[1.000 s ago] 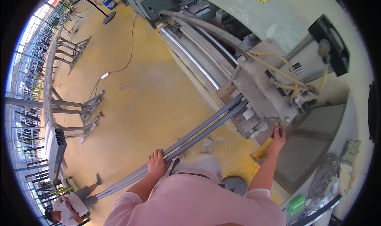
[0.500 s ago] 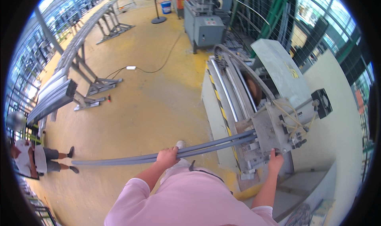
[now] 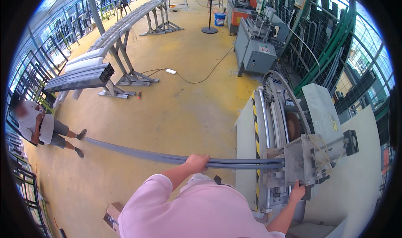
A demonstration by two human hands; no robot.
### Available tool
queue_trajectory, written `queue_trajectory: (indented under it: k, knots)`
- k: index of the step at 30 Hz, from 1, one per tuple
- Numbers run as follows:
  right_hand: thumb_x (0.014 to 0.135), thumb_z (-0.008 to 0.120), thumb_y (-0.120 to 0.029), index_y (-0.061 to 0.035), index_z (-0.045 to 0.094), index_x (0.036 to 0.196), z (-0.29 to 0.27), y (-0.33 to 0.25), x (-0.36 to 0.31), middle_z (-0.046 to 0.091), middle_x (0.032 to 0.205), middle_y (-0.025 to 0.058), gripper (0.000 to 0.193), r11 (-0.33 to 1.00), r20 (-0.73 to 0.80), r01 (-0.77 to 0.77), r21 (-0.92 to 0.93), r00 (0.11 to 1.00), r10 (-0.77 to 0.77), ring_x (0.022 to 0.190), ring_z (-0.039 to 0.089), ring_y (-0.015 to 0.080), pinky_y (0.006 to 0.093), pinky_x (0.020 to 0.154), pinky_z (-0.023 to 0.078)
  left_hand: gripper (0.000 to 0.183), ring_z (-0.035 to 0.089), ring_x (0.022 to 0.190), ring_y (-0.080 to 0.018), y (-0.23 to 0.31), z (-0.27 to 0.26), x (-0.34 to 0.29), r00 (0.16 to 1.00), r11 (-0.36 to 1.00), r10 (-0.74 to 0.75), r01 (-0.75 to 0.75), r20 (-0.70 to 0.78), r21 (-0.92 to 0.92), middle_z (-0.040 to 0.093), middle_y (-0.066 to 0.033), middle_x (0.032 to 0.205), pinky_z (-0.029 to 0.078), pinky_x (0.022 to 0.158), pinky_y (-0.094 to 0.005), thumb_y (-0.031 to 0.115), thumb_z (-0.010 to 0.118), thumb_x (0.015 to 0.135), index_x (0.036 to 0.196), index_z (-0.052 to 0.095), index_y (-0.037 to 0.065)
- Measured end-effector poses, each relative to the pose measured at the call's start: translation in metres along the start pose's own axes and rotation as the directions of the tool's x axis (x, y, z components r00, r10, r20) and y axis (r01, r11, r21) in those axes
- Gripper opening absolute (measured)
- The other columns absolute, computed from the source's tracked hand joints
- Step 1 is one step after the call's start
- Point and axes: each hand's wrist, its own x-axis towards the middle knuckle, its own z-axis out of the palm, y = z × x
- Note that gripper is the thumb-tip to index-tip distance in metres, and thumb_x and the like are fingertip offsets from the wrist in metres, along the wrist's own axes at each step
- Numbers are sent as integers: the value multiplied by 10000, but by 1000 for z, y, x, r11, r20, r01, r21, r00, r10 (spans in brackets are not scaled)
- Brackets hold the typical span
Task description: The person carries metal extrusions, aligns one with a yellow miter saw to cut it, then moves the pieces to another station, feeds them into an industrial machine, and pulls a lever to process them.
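Observation:
Two long grey metal profiles [image 3: 238, 163] lie side by side, running from the machine across the front of my body to the far left. My left hand [image 3: 196, 162] is closed over them near their middle. Their right ends go in under a metal plate [image 3: 296, 162] on a large pale cutting machine [image 3: 247, 154]. My right hand [image 3: 297, 192] is at the lower edge of that plate, fingers curled and one fingertip touching it. Whatever that hand holds or presses there is hidden.
A stack of dark profiles [image 3: 77, 78] rests on a rack to the left. Another person [image 3: 42, 123] stands at the far left. A white power strip [image 3: 171, 71] with its cable lies on the floor. Ahead are a grey machine [image 3: 257, 49], a fan stand [image 3: 209, 30] and a blue bucket [image 3: 220, 19].
The view has turned, so the machine and racks sit further right in the picture. My left hand still grips the profiles, and my right hand stays at the machine plate.

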Motion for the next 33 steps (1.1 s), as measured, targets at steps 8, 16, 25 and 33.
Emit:
queue_trajectory:
  k: [8,16,25,33]
  knots:
    - [938,653,-367,146,645,969,1,-4,-3,684,969,327,514,997,-6,-60,-51,998,60,924,653,471,503,819,488,414,693,923,-335,-5,-14,-6,1000,1000,6,-6,-10,-12,681,-115,984,564,746,-468,268,775,770,1077,563,87]
    - [945,647,-389,151,649,923,1,-8,-4,684,922,331,540,985,-14,-91,-149,996,89,873,655,475,511,795,489,391,686,923,-348,-23,-25,-5,999,999,42,-43,-32,-22,677,-108,1013,556,757,-482,278,771,779,1068,577,99]
    - [956,630,-411,160,637,907,0,-47,-16,668,901,339,574,983,39,-136,-123,989,142,884,639,496,520,801,479,397,689,918,-351,-47,-34,-9,996,996,60,-64,-68,-57,678,-117,989,556,753,-480,273,771,768,1065,580,93]
    - [961,622,-411,174,627,915,5,-34,-23,654,927,366,587,976,-62,-142,-163,989,134,909,629,504,526,804,470,387,697,892,-353,-53,-46,-8,997,997,70,-71,-38,-42,681,-121,974,563,746,-479,268,767,770,1057,578,90]
